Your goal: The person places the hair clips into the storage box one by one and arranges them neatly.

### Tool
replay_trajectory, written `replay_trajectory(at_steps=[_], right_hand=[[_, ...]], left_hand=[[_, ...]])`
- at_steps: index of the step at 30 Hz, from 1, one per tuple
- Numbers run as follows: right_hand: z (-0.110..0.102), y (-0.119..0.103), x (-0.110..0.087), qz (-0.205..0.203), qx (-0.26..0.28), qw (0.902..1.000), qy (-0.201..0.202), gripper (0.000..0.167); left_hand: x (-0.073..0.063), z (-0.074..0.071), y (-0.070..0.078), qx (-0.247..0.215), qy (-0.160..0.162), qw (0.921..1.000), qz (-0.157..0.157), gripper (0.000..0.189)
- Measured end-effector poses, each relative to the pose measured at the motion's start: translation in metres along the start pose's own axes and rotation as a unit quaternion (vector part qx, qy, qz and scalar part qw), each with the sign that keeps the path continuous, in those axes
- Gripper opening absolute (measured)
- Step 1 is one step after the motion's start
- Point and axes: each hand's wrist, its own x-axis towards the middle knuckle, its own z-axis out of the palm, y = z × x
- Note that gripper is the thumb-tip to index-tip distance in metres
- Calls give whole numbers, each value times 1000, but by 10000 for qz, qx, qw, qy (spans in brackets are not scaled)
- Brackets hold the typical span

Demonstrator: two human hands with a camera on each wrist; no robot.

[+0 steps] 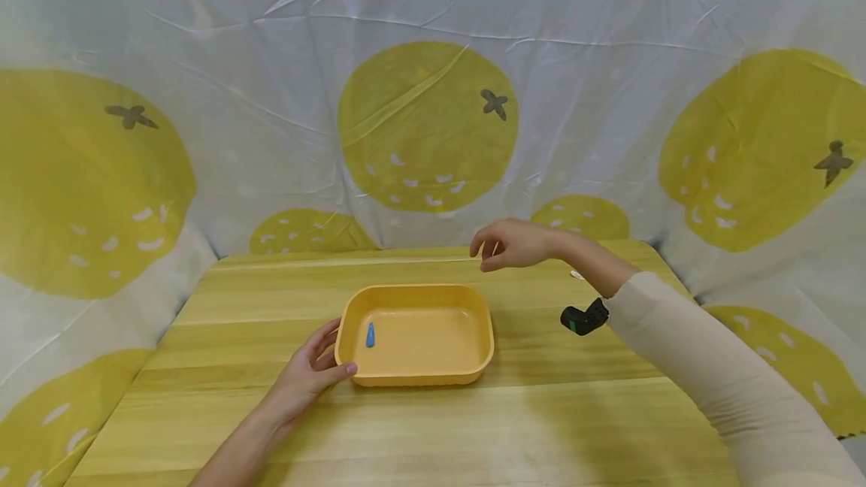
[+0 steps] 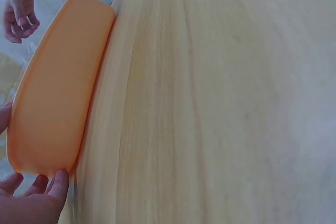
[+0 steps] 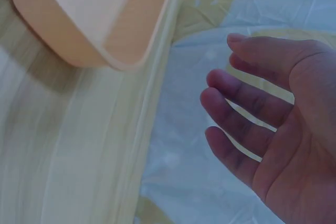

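A yellow plastic tray [image 1: 422, 379] with rounded corners and raised walls rests on the wooden table. Inside, toward its left wall, lies a small blue tapered piece [image 1: 370, 335] that looks like a hair clip. My left hand [image 1: 313, 363] holds the tray's left end, the thumb by the near corner and the fingers against the outer wall. The left wrist view shows those fingertips [image 2: 61, 179] on the tray's side. Above the table, behind the tray's far right corner, my right hand [image 1: 516, 244] hangs in the air, fingers loosely bent, holding nothing.
A small white item [image 1: 576, 274] lies on the table's far right part, partly behind my right forearm. A black camera mount [image 1: 585, 317] sticks out beneath the right sleeve. A white curtain [image 1: 271, 134] with yellow fruit prints encloses the back and sides of the wooden table [image 1: 433, 434].
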Motion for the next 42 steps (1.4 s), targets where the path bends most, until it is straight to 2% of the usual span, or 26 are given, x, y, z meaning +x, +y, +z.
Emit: replay_trajectory(at_steps=[5, 15, 28, 36, 42], right_hand=[[-3, 9, -12, 62, 115, 9999, 17, 27], [-8, 31, -40, 434, 429, 9981, 99, 29], [-12, 53, -70, 809, 412, 9956, 210, 35], [-15, 63, -89, 1013, 709, 9918, 318, 34], [-16, 76, -102, 1265, 735, 9886, 346, 38]], left_hand=[[0, 0, 0, 19, 19, 10000, 16, 84], [0, 1, -1, -31, -11, 10000, 23, 85], [0, 0, -2, -115, -59, 9999, 38, 85], [0, 1, -2, -89, -16, 9999, 46, 85], [-1, 2, -1, -72, 22, 10000, 25, 84]])
